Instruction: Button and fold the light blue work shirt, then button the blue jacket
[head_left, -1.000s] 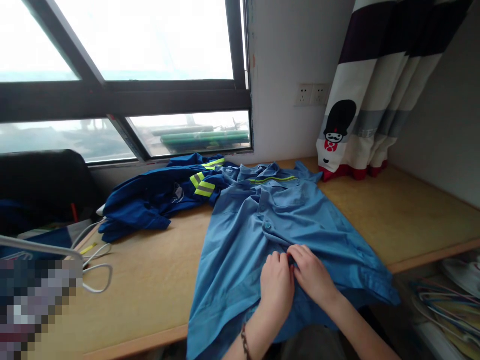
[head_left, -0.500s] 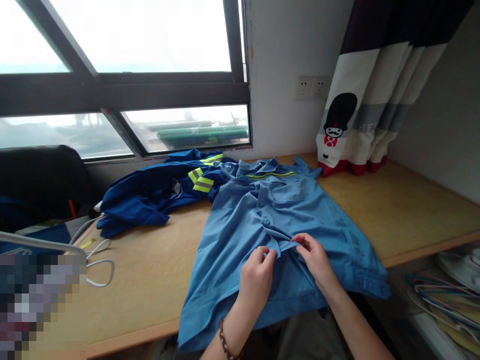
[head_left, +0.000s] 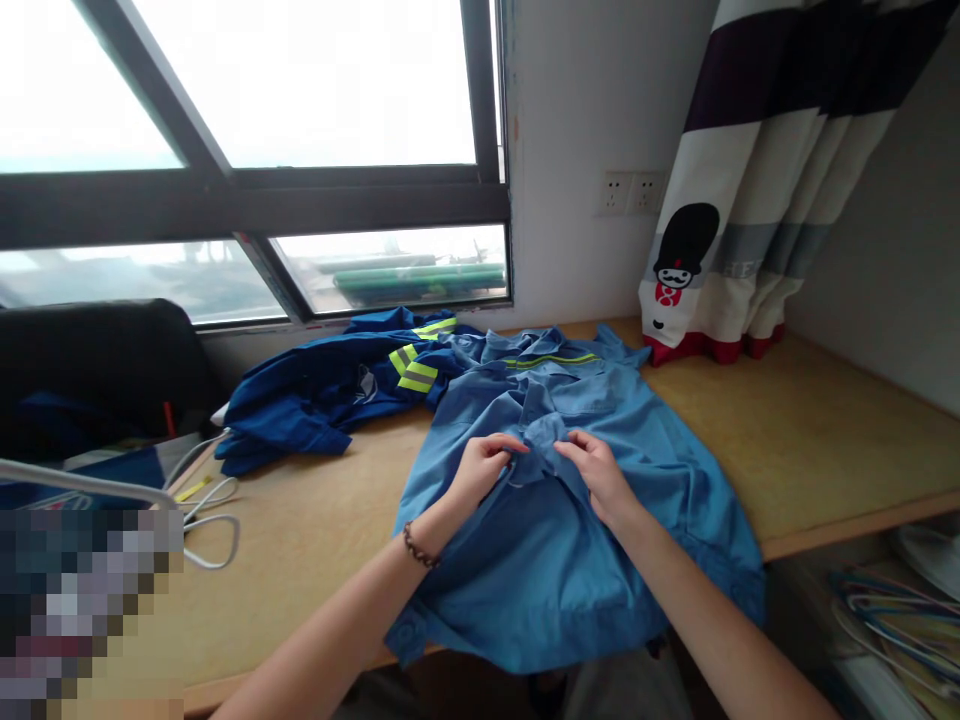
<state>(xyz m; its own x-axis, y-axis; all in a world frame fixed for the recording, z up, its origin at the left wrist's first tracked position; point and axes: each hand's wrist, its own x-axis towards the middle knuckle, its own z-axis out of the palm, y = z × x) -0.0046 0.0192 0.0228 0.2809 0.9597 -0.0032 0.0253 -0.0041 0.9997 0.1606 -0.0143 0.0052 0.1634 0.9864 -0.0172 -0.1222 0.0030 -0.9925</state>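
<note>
The left grip (head_left: pixel 482 470) and right grip (head_left: pixel 600 475) face each other, near but apart, at about equal height. Both have bent fingers (head_left: pixel 587 443) drawn to a pinch. The left forearm (head_left: pixel 345 615) extends down and left of its grip; the right forearm (head_left: pixel 709 610), down and right. Both are bare.

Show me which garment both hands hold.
The light blue shirt: left hand and right hand hold its front. The dark blue garment, left of it, lies untouched.
</note>
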